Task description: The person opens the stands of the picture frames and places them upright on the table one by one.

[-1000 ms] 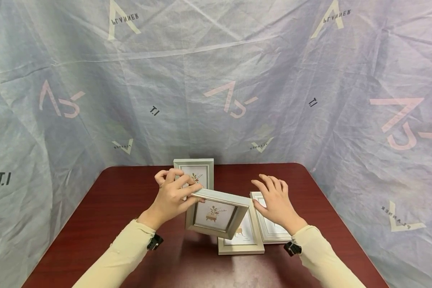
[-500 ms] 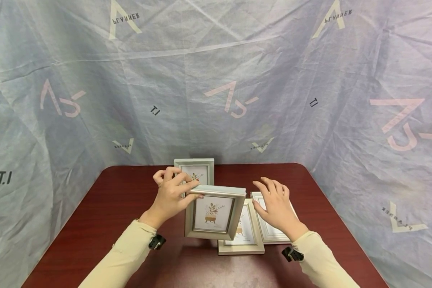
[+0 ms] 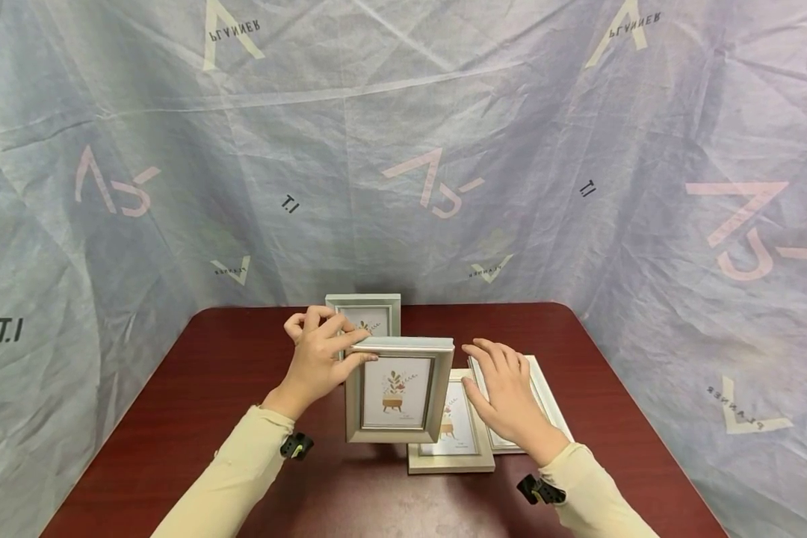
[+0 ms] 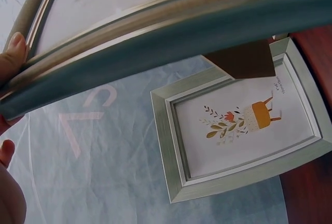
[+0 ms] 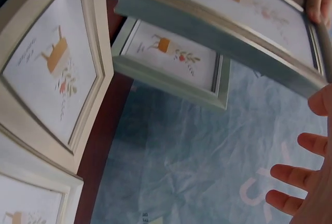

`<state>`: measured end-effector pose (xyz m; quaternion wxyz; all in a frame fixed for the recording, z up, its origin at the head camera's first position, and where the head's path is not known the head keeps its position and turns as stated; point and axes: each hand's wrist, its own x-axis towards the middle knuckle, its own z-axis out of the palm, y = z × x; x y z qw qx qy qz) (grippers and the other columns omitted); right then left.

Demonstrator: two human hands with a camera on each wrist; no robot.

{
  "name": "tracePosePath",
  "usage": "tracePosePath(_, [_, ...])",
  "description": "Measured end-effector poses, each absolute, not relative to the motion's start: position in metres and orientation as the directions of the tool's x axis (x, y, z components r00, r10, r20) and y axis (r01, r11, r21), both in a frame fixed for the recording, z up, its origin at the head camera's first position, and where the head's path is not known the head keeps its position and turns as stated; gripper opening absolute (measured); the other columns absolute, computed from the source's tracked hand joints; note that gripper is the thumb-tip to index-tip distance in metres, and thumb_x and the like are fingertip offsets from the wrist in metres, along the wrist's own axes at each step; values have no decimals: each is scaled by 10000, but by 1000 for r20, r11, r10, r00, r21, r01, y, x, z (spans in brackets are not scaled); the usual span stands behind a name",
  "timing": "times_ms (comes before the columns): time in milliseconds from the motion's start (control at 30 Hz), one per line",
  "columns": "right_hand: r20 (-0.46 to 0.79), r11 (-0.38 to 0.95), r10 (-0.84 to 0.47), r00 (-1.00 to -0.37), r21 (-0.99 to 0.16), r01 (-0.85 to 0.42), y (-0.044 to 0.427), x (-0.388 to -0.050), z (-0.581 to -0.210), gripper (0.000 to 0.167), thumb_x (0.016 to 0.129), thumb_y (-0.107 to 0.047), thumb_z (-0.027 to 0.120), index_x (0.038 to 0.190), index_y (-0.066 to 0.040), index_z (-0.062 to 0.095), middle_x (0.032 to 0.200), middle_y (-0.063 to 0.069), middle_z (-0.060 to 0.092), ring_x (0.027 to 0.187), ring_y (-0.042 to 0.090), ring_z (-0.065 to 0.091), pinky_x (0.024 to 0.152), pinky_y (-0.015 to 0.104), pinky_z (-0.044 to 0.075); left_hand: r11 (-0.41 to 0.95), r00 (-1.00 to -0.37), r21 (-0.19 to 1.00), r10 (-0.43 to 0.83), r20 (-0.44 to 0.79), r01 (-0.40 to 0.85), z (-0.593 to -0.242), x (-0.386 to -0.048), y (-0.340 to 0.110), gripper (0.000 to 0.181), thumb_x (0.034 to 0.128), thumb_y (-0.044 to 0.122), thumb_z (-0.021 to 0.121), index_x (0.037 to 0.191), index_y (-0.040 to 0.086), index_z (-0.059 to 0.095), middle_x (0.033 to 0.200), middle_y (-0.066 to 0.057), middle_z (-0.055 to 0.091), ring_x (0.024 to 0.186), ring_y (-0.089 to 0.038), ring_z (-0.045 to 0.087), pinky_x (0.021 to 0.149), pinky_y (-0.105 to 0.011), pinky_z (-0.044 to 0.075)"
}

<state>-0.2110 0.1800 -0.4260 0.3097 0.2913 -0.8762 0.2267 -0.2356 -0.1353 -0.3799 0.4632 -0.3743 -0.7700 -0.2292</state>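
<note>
My left hand point(image 3: 316, 362) pinches a silver-beige picture frame point(image 3: 397, 396) at its top left corner, thumb in front and fingers behind. The frame hangs upright above the table, its potted-plant print facing me; the left wrist view shows its edge point(image 4: 171, 47) close up. My right hand point(image 3: 507, 396) is beside its right side, fingers spread and slightly bent, holding nothing. In the right wrist view the right thumb point(image 5: 319, 101) is close to the frame's edge; whether they touch I cannot tell. Behind stands a pale green picture frame point(image 3: 393, 317), partly covered by the left hand and the held frame.
On the dark red table point(image 3: 296, 486) a cream picture frame point(image 3: 452, 465) lies flat, partly behind the held one. Beside it lies a white picture frame point(image 3: 543, 385), partly under my right hand. A printed grey cloth point(image 3: 417, 246) hangs around the table's back and sides.
The held picture frame has swung from a tilt to upright and level, rising slightly. My right hand has come a little left, closer to it. The other picture frames have stayed put.
</note>
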Motion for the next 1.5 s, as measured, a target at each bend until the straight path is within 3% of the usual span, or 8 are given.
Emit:
tracePosePath(267, [676,711,-401,-618,-196,-675,170,-206,-433,454,921,-309,565,1306,-69,544,1327,167,506,1186,365,439,921,572,266,618,-291,14,351,890,786,-380,-238,-135,343,626,188,910,932,80,798,838,-19,548,933,-302,400,792,-585,121])
tracePosePath(867, [706,730,-430,-563,-95,-677,158,-204,-456,506,902,-415,563,1231,-29,560,1266,164,525,1139,367,464,902,574,291,614,-300,45,319,899,788,-378,-237,-136,339,635,237,897,919,79,800,842,-17,547,930,-295,400,793,-578,119])
tracePosePath(1300, [767,696,-425,-481,-63,-715,153,-204,-472,480,824,-283,621,1157,58,566,1205,198,536,1095,377,485,884,541,313,635,-303,36,319,898,772,-382,-233,-133,316,627,205,917,890,82,793,822,-7,528,914,-301,389,778,-574,117])
tracePosePath(1500, [752,679,-451,-481,-62,-732,153,-202,-474,464,794,-222,643,1141,69,543,1196,215,528,1102,374,471,890,537,306,655,-316,30,324,892,755,-387,-231,-133,308,640,226,910,893,92,797,821,1,535,931,-310,402,780,-579,126])
